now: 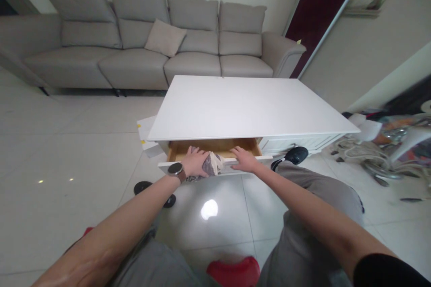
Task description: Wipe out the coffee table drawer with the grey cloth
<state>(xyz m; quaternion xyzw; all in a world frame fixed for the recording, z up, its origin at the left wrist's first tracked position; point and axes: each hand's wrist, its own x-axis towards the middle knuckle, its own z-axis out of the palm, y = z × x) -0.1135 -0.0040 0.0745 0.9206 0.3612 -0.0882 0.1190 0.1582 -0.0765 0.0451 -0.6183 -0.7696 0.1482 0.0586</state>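
A patterned grey and cream cloth [213, 164] hangs over the front edge of a pulled-out drawer [227, 145] with a wooden inside. My left hand [195, 161], with a watch on the wrist, is closed around the cloth's left part, partly hiding it. At the right part of the drawer front [232, 167], my right hand [245, 160] lies across the top edge, fingers apart and thumb on the near side. Nothing shows between its fingers. The drawer belongs to a white coffee table [245, 107].
Behind the table stands a long grey sofa [134, 67] with a loose cushion [165, 38]. A white box [146, 130] sits by the table's left end. Cables [353, 154] and a metal stand [380, 168] are at the right. A red seat [235, 272] shows between my legs.
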